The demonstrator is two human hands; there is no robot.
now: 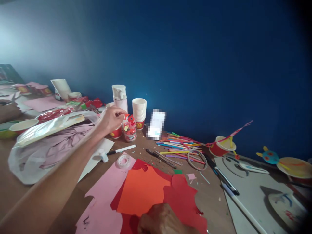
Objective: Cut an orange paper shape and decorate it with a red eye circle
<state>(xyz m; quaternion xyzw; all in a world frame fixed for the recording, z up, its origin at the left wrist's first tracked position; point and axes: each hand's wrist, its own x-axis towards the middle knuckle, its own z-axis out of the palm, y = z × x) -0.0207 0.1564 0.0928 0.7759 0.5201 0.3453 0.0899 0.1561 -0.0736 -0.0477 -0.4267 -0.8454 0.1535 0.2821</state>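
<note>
My left hand [112,119] reaches over the table to a clear jar [130,134] filled with red paper scraps. Its fingers are pinched together on a red scrap [127,117] at the jar's top. Near the bottom edge, my right hand [162,221] rests curled at the lower edge of an orange sheet [142,190]; its fingertips are hidden, and what they may hold cannot be made out. Cut red paper [181,201] lies under the orange sheet, with pink paper [104,195] to its left. A white tape roll [123,161] sits on the pink paper.
Behind the jar stand a white bottle [119,97] and stacked paper cups [139,110]. Colored sticks [180,146], a ring [197,160] and pens [229,180] lie to the right. A plastic bag [24,162] fills the left; another person's hand [8,112] shows beyond.
</note>
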